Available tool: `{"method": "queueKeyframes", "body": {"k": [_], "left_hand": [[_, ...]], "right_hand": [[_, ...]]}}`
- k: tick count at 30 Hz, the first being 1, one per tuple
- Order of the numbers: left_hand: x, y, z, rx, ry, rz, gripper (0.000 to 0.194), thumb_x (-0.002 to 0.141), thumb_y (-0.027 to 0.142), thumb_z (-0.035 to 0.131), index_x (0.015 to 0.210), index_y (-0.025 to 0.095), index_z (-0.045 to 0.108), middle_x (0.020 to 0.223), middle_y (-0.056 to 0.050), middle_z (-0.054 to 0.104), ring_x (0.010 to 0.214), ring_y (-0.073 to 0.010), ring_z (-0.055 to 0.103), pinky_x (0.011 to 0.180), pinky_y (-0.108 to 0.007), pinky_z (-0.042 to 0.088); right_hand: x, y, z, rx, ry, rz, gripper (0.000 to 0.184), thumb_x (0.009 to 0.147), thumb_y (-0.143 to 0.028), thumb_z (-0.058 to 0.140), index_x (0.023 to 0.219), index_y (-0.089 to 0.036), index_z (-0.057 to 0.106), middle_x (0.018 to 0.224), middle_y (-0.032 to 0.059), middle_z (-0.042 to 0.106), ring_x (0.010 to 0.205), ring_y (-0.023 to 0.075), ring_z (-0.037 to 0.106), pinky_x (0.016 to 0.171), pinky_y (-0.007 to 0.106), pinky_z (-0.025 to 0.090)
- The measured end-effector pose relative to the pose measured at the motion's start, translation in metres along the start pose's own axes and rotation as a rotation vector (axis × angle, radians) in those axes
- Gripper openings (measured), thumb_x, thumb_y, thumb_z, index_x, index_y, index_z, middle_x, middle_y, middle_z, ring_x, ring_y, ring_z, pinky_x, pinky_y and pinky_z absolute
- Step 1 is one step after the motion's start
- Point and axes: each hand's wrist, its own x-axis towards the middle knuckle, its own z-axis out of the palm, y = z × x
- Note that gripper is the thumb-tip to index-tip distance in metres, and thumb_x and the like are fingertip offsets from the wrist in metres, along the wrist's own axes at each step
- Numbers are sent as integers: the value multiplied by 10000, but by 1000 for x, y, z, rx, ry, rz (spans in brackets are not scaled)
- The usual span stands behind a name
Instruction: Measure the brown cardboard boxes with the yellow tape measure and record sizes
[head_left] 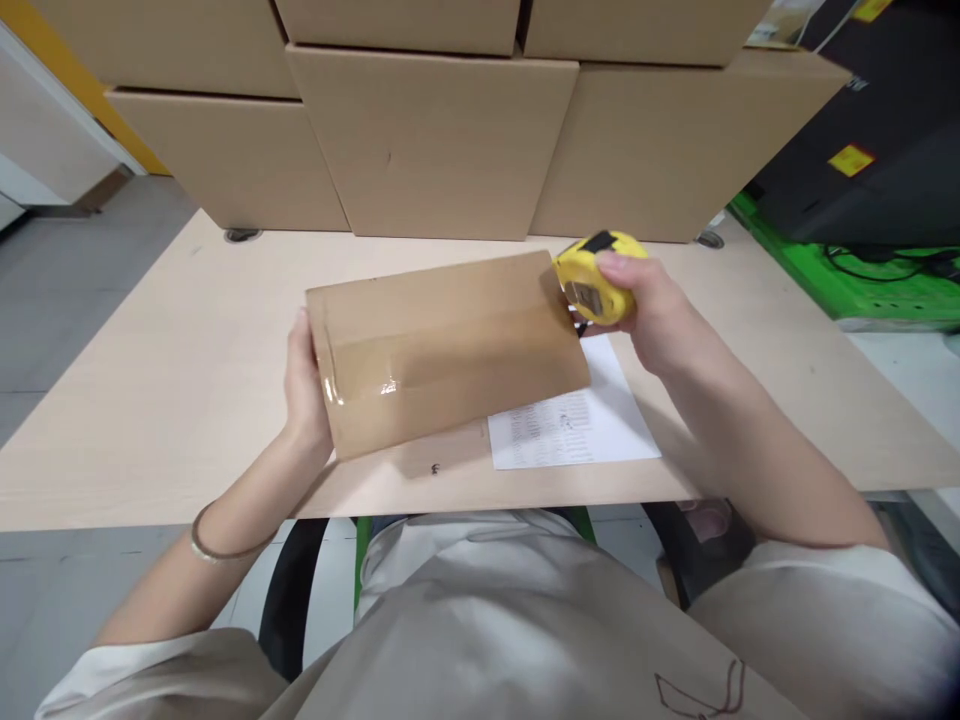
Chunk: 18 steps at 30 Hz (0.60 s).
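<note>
A brown cardboard box [450, 350] with clear tape along its face is held tilted above the table. My left hand [306, 385] grips its left end, with the fingers mostly hidden behind it. At the box's right end, my right hand [652, 310] is wrapped round a yellow tape measure [600, 275], thumb on top. The tape measure's front is against or very near the box edge; I cannot tell whether they touch. No drawn-out blade can be made out. Beneath the box lies a printed white sheet [577, 430], partly covered.
Large cardboard boxes [442, 150] stand stacked along the back of the pale wooden table [135, 400]. Right of the table are a green crate [870, 290] and a black case [877, 130] with yellow labels. A small dark mark [435, 468] shows near the front edge.
</note>
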Motion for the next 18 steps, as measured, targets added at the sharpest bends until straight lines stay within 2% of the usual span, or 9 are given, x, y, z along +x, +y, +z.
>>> {"method": "queueKeyframes", "body": {"k": [2,4,7,9,11,13,16,18], "left_hand": [[-18,17,7,-40,47,158,585,1088,785,697,1385,291,795,1475,16,871,1648,-446,620,1319,-625,602],[-35,25,11,11,-16,294,690,999,815,821,1523,372,754,1629,47,790,1763,-435,483,1427,-628,493],[-59,14,14,207,-184,478,1075,785,889,963,1727,575,550,1769,72,670,1800,-462,413,1473,-698,400],[-72,-4,17,332,-276,611,1168,740,881,993,1756,583,501,1874,28,547,1808,-503,376,1476,-755,349],[-81,-24,24,416,-312,691,1040,832,765,1003,1733,542,534,1938,-24,432,1819,-523,334,1475,-806,287],[-84,-40,32,432,-315,735,909,903,695,979,1693,533,560,1950,-45,376,1820,-514,327,1465,-818,283],[-80,-56,41,434,-342,795,859,936,688,948,1677,511,549,1957,-77,320,1816,-489,328,1449,-791,326],[-76,-61,41,453,-364,844,863,952,672,943,1686,481,532,1951,-113,310,1805,-480,349,1422,-789,365]], "right_hand": [[18,-7,4,25,13,-36,430,1054,-633,585,1180,-255,746,1247,115,825,1173,333,792,893,413,687],[37,-10,13,30,36,-64,479,1114,-668,484,1236,-266,714,1278,118,809,1205,333,780,929,437,688],[63,-8,34,7,67,-85,579,1150,-744,375,1346,-289,675,1278,118,795,1266,346,755,938,465,684],[77,-3,49,-7,61,-112,615,1135,-776,398,1395,-287,665,1259,126,795,1282,355,743,930,468,676],[88,2,62,-43,62,-156,636,1118,-789,425,1417,-278,656,1246,130,794,1267,354,742,916,458,667],[96,8,72,-88,63,-210,648,1106,-795,440,1428,-270,643,1258,128,789,1242,342,749,903,436,658],[102,17,81,-173,53,-245,650,1099,-788,478,1449,-262,631,1270,127,789,1202,329,764,898,418,649],[104,23,83,-207,49,-213,617,1139,-729,434,1480,-251,623,1272,129,793,1209,324,766,902,416,646]]}}
